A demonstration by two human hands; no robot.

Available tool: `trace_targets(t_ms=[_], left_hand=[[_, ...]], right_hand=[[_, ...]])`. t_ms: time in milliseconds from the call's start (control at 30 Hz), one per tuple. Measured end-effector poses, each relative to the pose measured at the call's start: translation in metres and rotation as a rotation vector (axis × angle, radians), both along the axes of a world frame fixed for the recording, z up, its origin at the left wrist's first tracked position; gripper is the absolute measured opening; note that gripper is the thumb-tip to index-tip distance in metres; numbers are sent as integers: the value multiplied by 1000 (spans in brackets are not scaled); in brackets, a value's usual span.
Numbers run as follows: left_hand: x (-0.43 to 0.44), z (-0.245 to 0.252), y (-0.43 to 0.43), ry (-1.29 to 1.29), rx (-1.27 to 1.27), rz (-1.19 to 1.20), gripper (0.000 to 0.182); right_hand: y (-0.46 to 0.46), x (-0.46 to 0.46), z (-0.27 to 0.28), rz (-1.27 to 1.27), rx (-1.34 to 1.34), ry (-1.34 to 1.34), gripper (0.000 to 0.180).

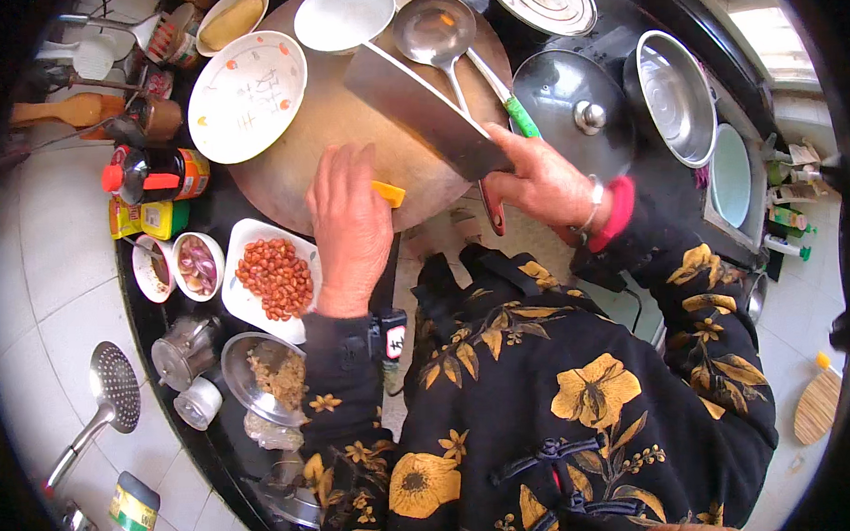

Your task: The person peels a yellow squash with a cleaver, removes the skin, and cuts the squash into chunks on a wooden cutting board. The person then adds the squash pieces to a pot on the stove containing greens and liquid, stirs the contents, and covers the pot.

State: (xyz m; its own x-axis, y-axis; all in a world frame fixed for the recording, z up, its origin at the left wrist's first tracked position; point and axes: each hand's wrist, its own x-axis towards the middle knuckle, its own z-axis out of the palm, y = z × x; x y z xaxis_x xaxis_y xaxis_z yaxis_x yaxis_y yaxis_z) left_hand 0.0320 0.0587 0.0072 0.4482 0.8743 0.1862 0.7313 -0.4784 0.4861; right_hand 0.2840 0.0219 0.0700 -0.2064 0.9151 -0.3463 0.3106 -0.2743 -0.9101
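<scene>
My right hand [534, 181] grips the handle of a broad cleaver [426, 107], its blade slanting across the round cutting board [309, 164]. Over the board's near edge, my left hand [351, 226] is slightly blurred, palm down with the fingers close together. An orange vegetable piece [390, 194] juts out beside its thumb side. Whether the fingers grip the piece is hidden under the hand. Beyond the blade, a steel ladle [434, 26] and a green-handled utensil [521, 115] rest on the board. Also on it are a white bowl [342, 15] and a decorated white dish [247, 96] bearing writing.
To the left stand a tray of peanuts [274, 278], a bowl of shallots [197, 266], a sauce bottle [158, 174] and a steel bowl of minced food [278, 376]. A lidded pan [567, 113] and a steel basin [675, 99] are at the right.
</scene>
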Motion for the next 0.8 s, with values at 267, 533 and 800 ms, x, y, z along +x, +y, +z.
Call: trace_targets(t_ms=[267, 533, 800], left_hand=[[4, -2, 11, -1732, -1102, 211, 76], [4, 0, 13, -2101, -1327, 171, 66], [-26, -4, 6, -1940, -1115, 244, 36]], right_hand=[[7, -17, 11, 24, -362, 429, 54], [11, -30, 8, -26, -555, 725, 43], [7, 1, 9, -249, -472, 614, 44]])
